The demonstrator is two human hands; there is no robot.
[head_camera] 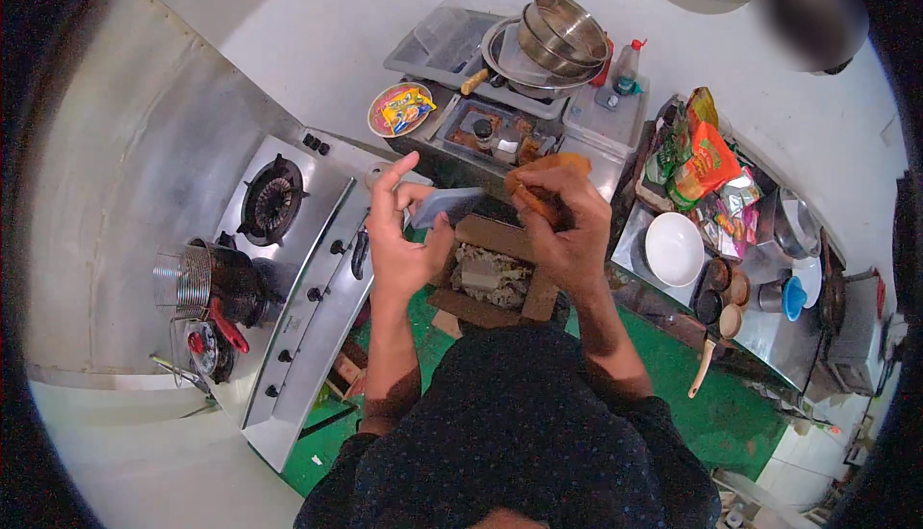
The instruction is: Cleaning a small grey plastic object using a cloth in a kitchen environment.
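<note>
My left hand (407,240) grips a flat grey object with rounded corners (448,206) between thumb and fingers, its index finger pointing up; the picture does not settle what the object is. A bunched orange cloth (559,166) is pinched in my right hand (573,219), just to the right of the grey object and apart from it. Beneath both hands, an open cardboard box (497,232) stands low down, with crumpled pale material (487,276) inside. Beyond them, a clear plastic container (454,125) holding small jars sits on the counter.
On the left is a steel gas stove (317,255) with a burner (274,197) and a dark pot (234,280). Steel bowls (562,31) are stacked at the back. To the right, a white bowl (674,249) and a pan with a cream handle (701,367) overhanging the edge.
</note>
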